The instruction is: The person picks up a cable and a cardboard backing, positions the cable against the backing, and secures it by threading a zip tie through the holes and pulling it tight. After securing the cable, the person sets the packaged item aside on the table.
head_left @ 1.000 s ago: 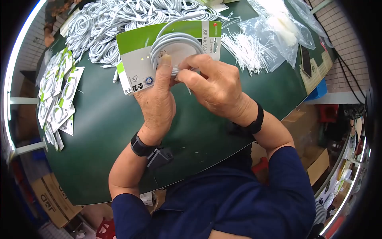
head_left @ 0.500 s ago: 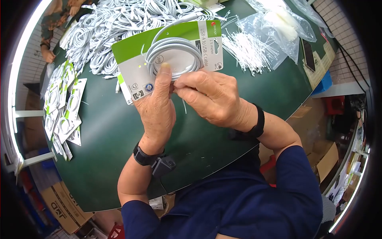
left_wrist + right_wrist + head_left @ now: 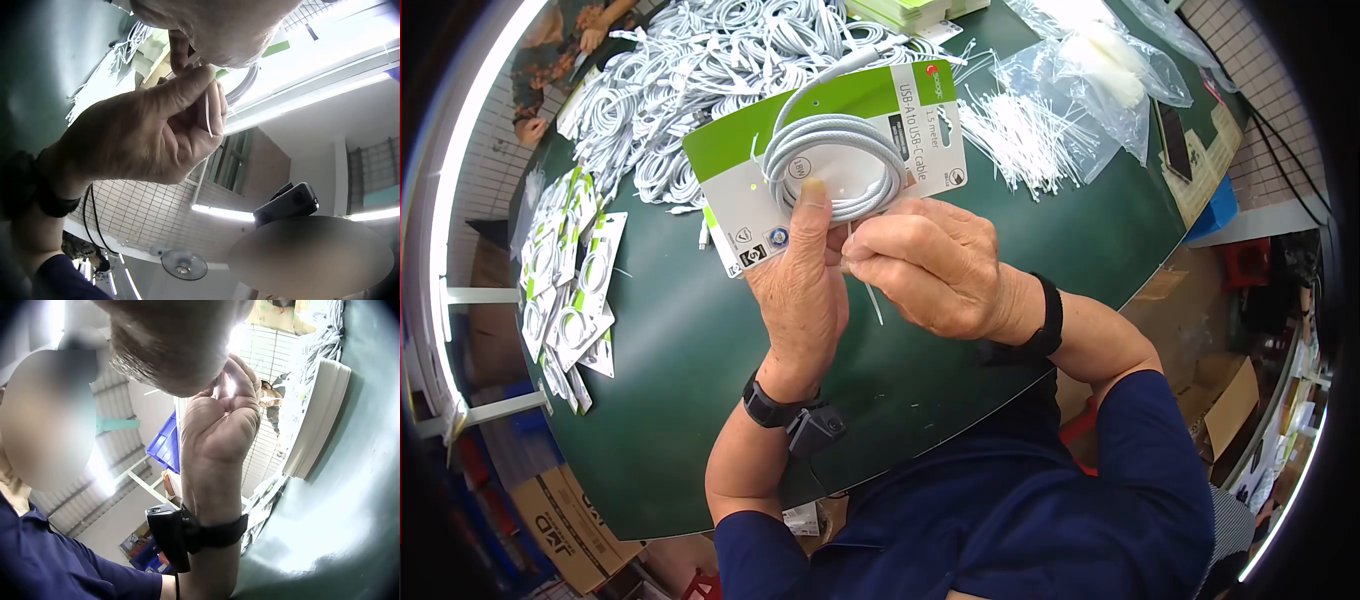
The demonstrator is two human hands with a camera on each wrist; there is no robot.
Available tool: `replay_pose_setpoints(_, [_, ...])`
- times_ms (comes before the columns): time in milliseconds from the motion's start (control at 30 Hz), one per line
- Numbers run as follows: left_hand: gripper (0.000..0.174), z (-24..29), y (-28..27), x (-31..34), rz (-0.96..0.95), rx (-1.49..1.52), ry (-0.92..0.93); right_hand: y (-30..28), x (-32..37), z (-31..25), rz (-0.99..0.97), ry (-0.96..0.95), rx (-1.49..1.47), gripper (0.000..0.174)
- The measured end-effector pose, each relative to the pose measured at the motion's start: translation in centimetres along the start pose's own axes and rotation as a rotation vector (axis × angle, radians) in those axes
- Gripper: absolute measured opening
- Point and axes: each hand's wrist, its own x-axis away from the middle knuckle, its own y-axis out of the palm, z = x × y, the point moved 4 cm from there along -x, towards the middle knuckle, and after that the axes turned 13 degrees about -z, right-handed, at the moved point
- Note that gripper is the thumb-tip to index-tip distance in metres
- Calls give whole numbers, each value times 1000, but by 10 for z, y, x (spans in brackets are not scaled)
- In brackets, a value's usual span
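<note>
The person's right grip is a tight pinch on a skinny white tie, tail dangling down below the fingers. The left grip has hold of a green-and-white card by its lower edge, thumb laid over the coiled grey cable that's sitting against the front. All of it's held up above a dark green tabletop. Past the card there's a massive heap of cables, with loose ties by some plastic bags to the right, plus carded cables piled left.
</note>
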Motion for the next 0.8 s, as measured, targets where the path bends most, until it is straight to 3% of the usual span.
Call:
replay_pose_setpoints(267, [47, 4, 2, 0, -32, 165, -71, -2, 4, 0, -5, -49, -130, 27])
replay_pose_setpoints(700, [47, -4, -1, 2, 51, 80, -66, 0, 3, 5, -39, -1, -210, 27])
replay_pose_setpoints(800, [48, -10, -3, 0, 43, 49, 5, 0, 2, 8, -87, 36, -219, 26])
